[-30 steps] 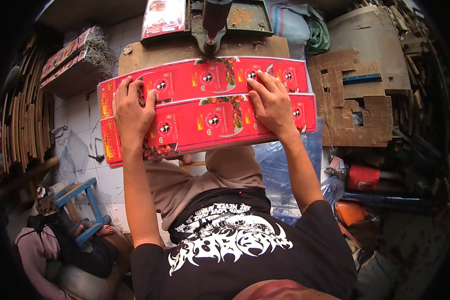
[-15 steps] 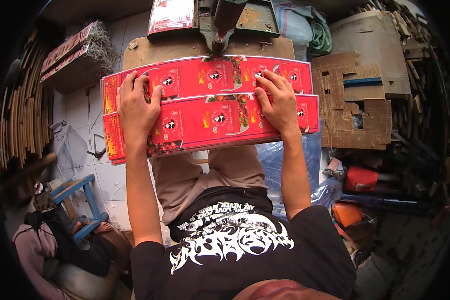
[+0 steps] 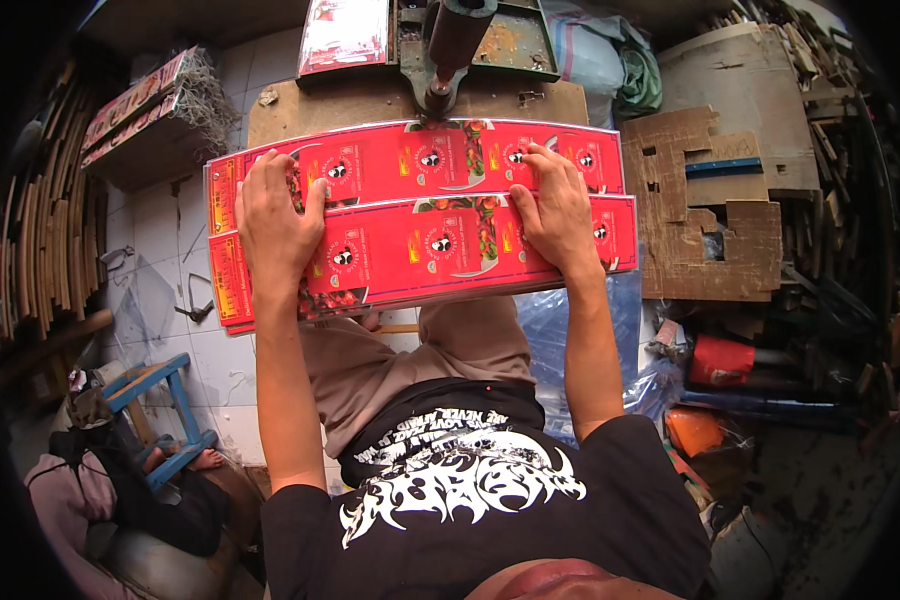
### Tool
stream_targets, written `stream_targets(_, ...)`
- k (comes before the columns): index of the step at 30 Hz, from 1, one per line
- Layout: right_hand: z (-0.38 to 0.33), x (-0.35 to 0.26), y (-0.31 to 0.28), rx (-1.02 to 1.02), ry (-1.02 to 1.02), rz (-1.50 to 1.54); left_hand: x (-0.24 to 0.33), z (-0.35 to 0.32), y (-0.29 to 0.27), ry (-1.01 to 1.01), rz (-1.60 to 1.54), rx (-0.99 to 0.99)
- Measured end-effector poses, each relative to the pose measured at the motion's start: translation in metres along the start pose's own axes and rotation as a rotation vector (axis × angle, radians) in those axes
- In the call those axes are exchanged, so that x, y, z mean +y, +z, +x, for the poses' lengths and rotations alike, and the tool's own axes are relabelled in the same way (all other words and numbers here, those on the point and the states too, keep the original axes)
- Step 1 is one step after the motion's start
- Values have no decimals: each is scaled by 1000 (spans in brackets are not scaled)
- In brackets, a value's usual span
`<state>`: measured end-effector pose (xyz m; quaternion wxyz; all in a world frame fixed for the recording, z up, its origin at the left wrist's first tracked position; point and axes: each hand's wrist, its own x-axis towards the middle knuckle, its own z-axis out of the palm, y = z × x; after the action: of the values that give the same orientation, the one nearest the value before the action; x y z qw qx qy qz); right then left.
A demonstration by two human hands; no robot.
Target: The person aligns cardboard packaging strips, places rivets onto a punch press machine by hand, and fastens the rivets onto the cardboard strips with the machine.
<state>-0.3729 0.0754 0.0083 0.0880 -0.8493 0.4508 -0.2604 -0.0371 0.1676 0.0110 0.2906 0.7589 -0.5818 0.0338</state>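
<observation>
Two long red printed sheets lie one in front of the other, with more layers showing beneath their edges. The far red sheet (image 3: 380,160) reaches to the foot of a dark metal press (image 3: 460,40). Its near neighbour, another red sheet (image 3: 390,250), overlaps it and extends over my lap. My left hand (image 3: 278,215) rests palm down across both sheets near their left end, fingers stretched forward and thumb apart. Toward the right end my right hand (image 3: 558,210) lies the same way. Whatever is under the palms is hidden.
A brown board (image 3: 320,108) lies under the press, with a metal tray (image 3: 515,45) behind it. Cut brown board (image 3: 750,260) leans at right. At left stand stacked strips (image 3: 60,220) and a blue stool (image 3: 175,400); another person's foot (image 3: 206,459) is beside it.
Both hands and the red sheets have shifted slightly toward me, away from the press. My left leg has moved, and a foot now shows below the near sheet.
</observation>
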Motion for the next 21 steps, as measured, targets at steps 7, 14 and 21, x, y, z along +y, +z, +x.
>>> stream_targets(7,2,-5,-4,1,18,3,3,-2,-1,-59,-67,4)
stream_targets(14,2,-6,-2,11,15,6,1,-1,-1,-15,-35,1)
stream_targets(21,3,0,-7,-8,-4,21,0,-2,4,16,1,26)
